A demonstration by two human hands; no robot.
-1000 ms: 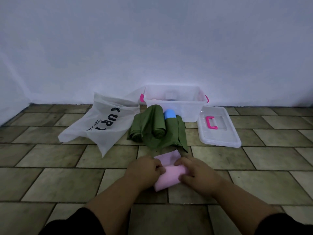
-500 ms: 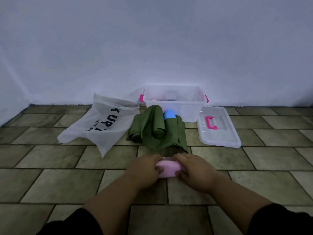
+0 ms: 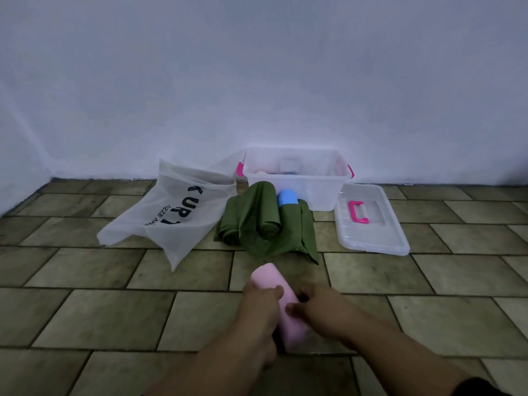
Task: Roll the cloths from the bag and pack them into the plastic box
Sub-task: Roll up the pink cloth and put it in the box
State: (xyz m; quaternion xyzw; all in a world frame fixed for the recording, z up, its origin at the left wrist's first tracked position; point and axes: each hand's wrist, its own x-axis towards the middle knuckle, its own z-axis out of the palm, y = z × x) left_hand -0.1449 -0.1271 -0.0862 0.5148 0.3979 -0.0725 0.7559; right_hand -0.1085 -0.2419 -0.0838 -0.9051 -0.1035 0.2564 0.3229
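The pink rolled cloth (image 3: 271, 284) sits low in the middle of the view. The left hand (image 3: 261, 308) clasps it from 9 o'clock and the right hand (image 3: 318, 307) pinches it from 3. At 12 o'clock lie the green cloths (image 3: 257, 224), then the clear plastic box (image 3: 323, 192).

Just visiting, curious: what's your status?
Gripping pink roll: left hand, right hand. Open plastic box, lid aside. In the way: green cloths.

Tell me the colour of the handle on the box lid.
Bright pink handle, against the clear lid; the head view shows it plainly.
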